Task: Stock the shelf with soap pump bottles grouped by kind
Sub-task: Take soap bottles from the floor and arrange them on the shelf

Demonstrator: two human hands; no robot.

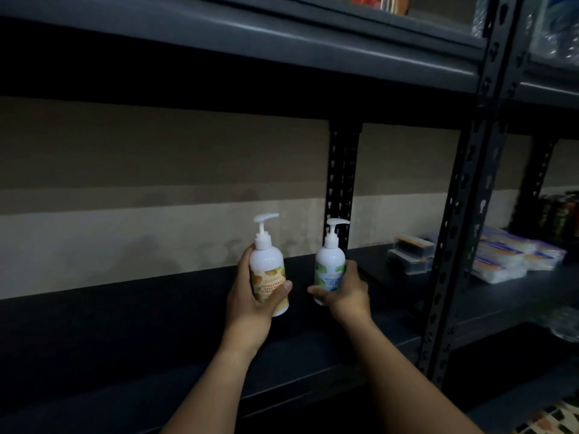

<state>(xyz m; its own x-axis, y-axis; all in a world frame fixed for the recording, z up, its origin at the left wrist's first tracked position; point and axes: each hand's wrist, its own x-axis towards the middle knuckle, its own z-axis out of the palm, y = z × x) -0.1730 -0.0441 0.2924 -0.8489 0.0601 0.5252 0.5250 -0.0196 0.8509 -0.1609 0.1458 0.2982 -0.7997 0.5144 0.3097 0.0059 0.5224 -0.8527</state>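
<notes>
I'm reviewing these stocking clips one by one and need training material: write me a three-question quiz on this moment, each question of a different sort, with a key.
1. True or false: both pump bottles bear the same label colour.
2. Which hand grips the orange-label bottle? A) left hand B) right hand C) neither
3. Fill in: the flat wrapped packs lie on the shelf bay to the ______ of the black upright post.

Key
1. False: the other is a green-label bottle.
2. A
3. right
</notes>
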